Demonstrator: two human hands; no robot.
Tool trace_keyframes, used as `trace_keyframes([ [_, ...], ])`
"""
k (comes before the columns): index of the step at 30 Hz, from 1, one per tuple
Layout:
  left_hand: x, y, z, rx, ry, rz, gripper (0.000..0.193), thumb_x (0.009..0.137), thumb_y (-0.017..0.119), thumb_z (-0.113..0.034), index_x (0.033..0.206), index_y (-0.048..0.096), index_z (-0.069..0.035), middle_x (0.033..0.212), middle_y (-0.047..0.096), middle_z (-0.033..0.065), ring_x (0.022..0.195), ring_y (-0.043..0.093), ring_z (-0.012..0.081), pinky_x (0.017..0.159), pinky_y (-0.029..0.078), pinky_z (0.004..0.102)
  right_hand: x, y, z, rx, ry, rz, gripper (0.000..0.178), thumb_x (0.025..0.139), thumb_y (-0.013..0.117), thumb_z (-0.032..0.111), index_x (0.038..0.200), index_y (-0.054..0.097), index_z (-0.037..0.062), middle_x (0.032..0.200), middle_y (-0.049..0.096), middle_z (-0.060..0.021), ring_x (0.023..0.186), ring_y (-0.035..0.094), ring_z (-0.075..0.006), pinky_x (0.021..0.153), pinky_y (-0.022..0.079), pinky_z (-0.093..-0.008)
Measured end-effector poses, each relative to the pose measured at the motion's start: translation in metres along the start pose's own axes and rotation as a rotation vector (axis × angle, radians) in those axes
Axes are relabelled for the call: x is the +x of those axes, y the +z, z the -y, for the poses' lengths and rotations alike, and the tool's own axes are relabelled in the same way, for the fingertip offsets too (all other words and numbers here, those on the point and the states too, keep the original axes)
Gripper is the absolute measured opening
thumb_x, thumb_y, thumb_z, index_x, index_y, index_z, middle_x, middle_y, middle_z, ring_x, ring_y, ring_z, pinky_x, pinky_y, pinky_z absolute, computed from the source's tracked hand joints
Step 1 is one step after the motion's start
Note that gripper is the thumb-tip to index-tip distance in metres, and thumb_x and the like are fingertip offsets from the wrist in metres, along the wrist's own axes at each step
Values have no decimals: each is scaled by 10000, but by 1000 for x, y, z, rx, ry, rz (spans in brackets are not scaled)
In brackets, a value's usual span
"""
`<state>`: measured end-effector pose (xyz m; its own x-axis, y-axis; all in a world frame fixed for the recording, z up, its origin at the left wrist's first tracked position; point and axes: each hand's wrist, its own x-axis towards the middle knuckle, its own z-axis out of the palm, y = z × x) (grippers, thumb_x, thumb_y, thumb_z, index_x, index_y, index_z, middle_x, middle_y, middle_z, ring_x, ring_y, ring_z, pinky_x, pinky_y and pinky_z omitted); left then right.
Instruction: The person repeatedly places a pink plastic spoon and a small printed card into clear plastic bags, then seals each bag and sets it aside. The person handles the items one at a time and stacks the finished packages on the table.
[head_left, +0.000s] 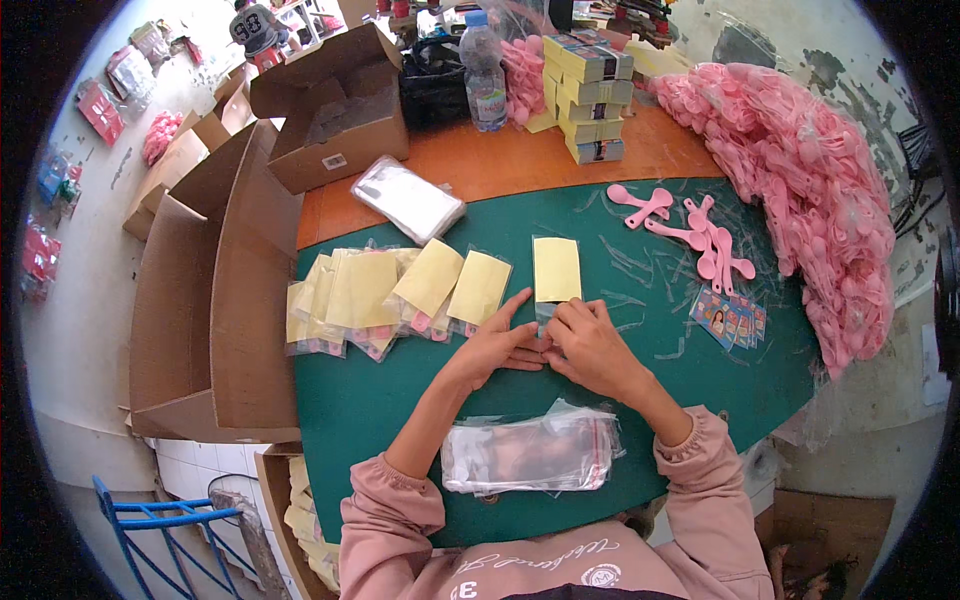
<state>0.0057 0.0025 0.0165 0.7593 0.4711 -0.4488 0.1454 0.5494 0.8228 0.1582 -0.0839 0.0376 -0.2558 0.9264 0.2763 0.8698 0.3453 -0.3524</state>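
Yellow-backed clear packet lies mid-frame — right fingers pinch its lower end, left fingers spread — apparently to keep it flat.

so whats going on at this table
Someone's left hand and right hand meet at the lower end of a yellow-backed clear packet on the green table surface. Similar packets lie overlapping to the left. Clear bags lie between the forearms, and loose pink spoons and a bigger pink heap are on the right.
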Motion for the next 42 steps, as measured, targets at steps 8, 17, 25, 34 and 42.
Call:
trace_keyframes([
  [8,2,3,7,12,59,-82,581,864,510,-101,1356,202,-131,877,608,137,799,626,212,708,534,319,-1,13,-2,-241,-202,-141,140,666,600,148,717,527,39,753,483,-78,810,502,-224,768,363,-365],
  [17,-3,6,1,53,154,-116,546,856,509,-82,1328,237,-117,908,624,134,803,629,196,667,523,282,-7,-32,-42,779,-2,37,124,748,588,138,759,501,50,739,477,-39,676,464,-132,644,386,-271],
  [25,-5,8,-5,126,87,-66,259,882,495,-176,1124,525,-89,980,621,65,899,582,107,740,468,201,-19,-61,-98,-18,304,-309,285,668,543,47,942,467,32,904,469,-120,893,457,-283,793,358,-368],
  [34,-18,8,-26,-90,28,77,304,873,498,-115,1175,481,-81,916,594,41,896,561,109,725,479,226,-16,-16,-29,370,236,-131,247,725,631,60,947,530,24,926,449,-131,828,521,-271,740,435,-342],
  [42,-4,2,-7,620,433,-125,205,803,594,-84,994,533,-41,868,599,72,809,583,131,679,484,241,-21,-10,-32,718,354,-201,129,762,608,37,880,562,12,890,464,-68,777,561,-134,657,489,-254],
])
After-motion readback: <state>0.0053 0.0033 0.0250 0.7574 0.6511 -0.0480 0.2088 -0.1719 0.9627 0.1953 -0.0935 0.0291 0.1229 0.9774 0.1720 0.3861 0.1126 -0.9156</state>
